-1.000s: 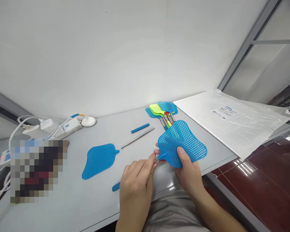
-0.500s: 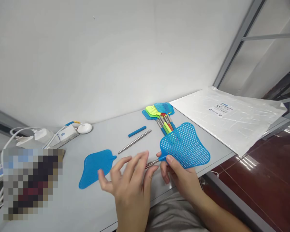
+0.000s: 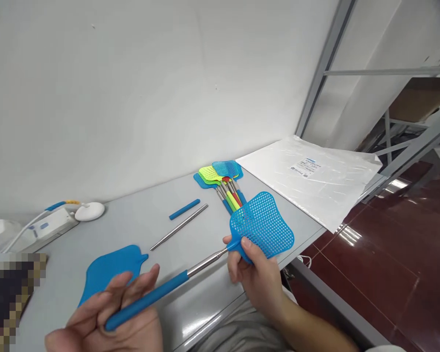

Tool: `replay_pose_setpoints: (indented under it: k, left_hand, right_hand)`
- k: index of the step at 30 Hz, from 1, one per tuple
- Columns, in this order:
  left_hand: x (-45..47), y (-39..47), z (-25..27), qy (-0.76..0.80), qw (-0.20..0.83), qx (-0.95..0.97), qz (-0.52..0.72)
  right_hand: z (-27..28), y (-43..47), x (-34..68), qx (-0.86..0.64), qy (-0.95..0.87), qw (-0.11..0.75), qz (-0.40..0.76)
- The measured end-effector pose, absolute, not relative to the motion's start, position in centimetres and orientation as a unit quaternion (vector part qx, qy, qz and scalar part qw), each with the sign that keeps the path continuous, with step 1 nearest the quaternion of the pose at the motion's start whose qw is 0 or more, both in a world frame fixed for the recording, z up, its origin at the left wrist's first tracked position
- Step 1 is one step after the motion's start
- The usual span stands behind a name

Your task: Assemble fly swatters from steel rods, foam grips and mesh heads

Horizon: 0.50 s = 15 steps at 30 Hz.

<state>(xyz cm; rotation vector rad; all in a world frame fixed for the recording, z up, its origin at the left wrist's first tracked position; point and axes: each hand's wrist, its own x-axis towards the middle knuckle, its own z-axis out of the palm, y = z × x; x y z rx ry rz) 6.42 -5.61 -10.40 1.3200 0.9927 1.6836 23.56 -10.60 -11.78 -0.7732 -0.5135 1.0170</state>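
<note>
My right hand [image 3: 254,274] pinches a blue fly swatter [image 3: 262,225] at the neck below its mesh head. The swatter's metal shaft runs down and left into a blue grip [image 3: 150,298]. Below that grip's end, my left hand [image 3: 121,315] is turned palm up with its fingers spread and slightly bent; the grip lies across the palm without being clasped. A loose blue swatter head [image 3: 112,266] rests on the table, partly behind my left fingers. Beyond it are a bare metal rod [image 3: 179,226] and a separate blue grip sleeve [image 3: 184,209].
Several swatters with blue, green and red parts [image 3: 220,178] lie in a pile near the wall. A white plastic package [image 3: 308,181] covers the table's right end. At the left are a power strip [image 3: 49,227] with cables and a round white device [image 3: 90,211].
My left hand has moved down and left from the swatter's shaft and turned palm up. The blue grip now shows on the shaft. The view has shifted right.
</note>
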Motion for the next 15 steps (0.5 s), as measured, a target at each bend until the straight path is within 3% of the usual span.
replay_pose_setpoints:
  k: [2, 4, 8, 15]
  left_hand:
    - [6.7, -6.2, -10.0, 0.385, 0.414, 0.425, 0.708]
    - [7.5, -6.8, -9.2, 0.410, 0.373, 0.422, 0.718]
    - [9.3, -7.7, -7.5, 0.450, 0.297, 0.446, 0.714]
    - [8.8, -7.8, -7.2, 0.505, 0.287, 0.421, 0.697]
  right_hand:
    - [-11.7, -10.7, 23.6, -0.372, -0.283, 0.737, 0.488]
    - [-11.5, -10.8, 23.8, -0.381, -0.310, 0.715, 0.498]
    - [-11.0, -11.3, 23.8, -0.393, -0.324, 0.704, 0.494]
    - [-10.7, -12.1, 23.2, -0.380, -0.311, 0.698, 0.522]
